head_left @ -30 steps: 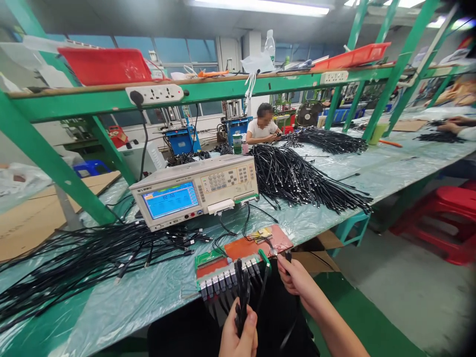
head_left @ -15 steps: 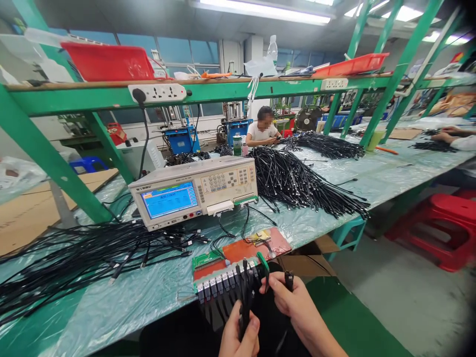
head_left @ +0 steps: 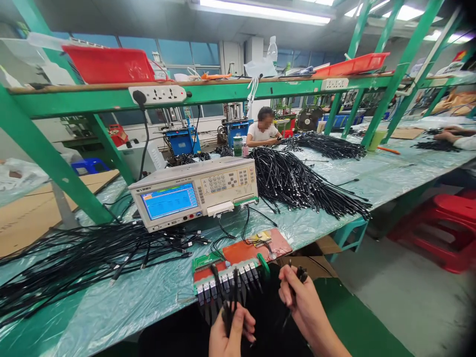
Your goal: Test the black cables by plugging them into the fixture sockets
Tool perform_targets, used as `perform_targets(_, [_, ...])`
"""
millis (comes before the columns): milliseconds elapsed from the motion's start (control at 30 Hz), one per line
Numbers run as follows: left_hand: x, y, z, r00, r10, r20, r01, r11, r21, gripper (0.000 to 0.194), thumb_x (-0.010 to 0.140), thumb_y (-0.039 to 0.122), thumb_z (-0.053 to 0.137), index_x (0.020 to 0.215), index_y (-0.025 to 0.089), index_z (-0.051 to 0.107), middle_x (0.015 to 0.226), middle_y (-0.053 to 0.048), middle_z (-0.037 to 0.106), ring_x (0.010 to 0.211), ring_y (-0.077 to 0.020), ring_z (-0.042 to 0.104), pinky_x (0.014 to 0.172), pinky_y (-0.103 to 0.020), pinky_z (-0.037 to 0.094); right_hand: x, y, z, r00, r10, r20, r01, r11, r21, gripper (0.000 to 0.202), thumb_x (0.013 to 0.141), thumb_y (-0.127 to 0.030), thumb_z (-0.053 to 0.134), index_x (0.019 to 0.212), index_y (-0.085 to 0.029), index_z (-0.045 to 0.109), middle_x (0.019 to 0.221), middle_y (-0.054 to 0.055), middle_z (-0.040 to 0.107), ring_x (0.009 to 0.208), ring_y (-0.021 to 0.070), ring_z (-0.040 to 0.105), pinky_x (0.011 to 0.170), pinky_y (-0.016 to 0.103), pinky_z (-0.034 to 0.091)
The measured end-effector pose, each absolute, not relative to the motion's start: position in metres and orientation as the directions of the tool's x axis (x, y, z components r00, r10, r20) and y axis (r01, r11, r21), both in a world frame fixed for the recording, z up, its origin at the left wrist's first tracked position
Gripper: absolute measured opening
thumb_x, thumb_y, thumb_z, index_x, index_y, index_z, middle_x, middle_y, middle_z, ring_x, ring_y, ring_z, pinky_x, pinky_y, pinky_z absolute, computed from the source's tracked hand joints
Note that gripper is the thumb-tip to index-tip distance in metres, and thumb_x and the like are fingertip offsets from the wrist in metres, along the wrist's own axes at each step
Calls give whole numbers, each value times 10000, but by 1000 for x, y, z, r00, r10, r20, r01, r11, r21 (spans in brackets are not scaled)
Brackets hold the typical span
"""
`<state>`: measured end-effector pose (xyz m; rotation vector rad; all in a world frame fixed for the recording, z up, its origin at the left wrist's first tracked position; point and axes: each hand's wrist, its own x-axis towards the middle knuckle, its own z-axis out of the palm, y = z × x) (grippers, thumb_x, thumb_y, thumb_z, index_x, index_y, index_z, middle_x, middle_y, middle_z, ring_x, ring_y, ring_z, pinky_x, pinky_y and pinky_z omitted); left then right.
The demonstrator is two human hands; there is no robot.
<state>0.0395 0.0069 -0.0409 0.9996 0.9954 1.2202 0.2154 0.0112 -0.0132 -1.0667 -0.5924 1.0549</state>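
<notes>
My left hand [head_left: 231, 329] is closed around a few black cables [head_left: 235, 285], whose ends stick up in front of the test board. My right hand [head_left: 303, 302] is closed on more black cables, with dark connector ends [head_left: 301, 273] poking out above the fingers. It sits to the right of the board, apart from it. Along the front edge of the red and green test board [head_left: 238, 252] runs a row of metal sockets [head_left: 227, 282], with black plugs in them and their cables hanging down. A green loop [head_left: 263, 265] stands at the row's right end.
Behind the board stands a tester [head_left: 197, 193] with a lit blue screen, wired to it. A heap of black cables [head_left: 297, 181] lies to its right and another pile [head_left: 92, 258] to the left. A green shelf frame [head_left: 223, 94] spans above. Another person [head_left: 262, 130] sits across.
My right hand has moved right, away from the green loop, with its cables. My left hand has shifted slightly left and its cable ends have spread and tilted left. The screen's content differs.
</notes>
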Motion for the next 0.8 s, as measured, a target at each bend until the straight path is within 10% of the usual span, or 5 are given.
perform_targets(267, [36,3,-50,210,971,-112,-343,180,922,549,828,701,647,834,152,637,358,67,440,299,-91,450,359,-169,370,249,25,-46,532,847,-13,97,-76,-992,639,701,-756,715,657,-119,712,412,-27,375,402,101,337,423,248,205])
perform_targets(800, [40,4,-57,313,938,-151,-290,246,925,545,809,694,677,785,151,633,358,58,467,297,-75,426,366,-170,374,245,35,-38,374,909,-183,-84,-164,-983,616,671,-731,732,615,-120,677,366,-69,287,348,55,236,393,222,146])
